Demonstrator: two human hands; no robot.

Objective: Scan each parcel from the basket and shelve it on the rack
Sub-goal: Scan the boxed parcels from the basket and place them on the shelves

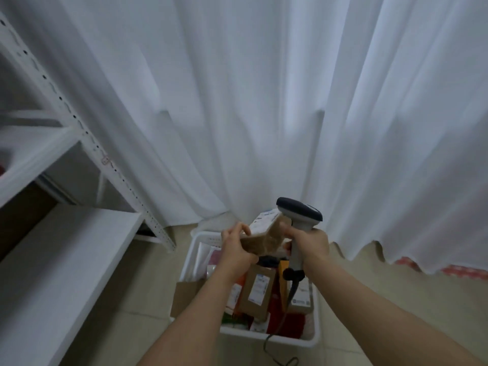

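White curtain (pixel 250 101) backdrop; I'm watching the left hand (pixel 235 249) gripping a kraft parcel (pixel 264 237) label-up over the basket (pixel 314 336) so the right hand (pixel 310 245), clutching the barcode scanner (pixel 299 215), can read it.

Parcel (pixel 260 241): matt brown kraft paper, white paper label. Scanner (pixel 299 215): smooth grey plastic, dark glossy head. Basket (pixel 314 336): white plastic. Rack (pixel 87 138): white painted perforated metal. Curtain (pixel 250 101): white cloth.

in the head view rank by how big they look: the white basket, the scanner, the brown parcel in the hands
1. white basket
2 and 3. scanner and brown parcel look about alike; hands cover part of each, so no ranking.
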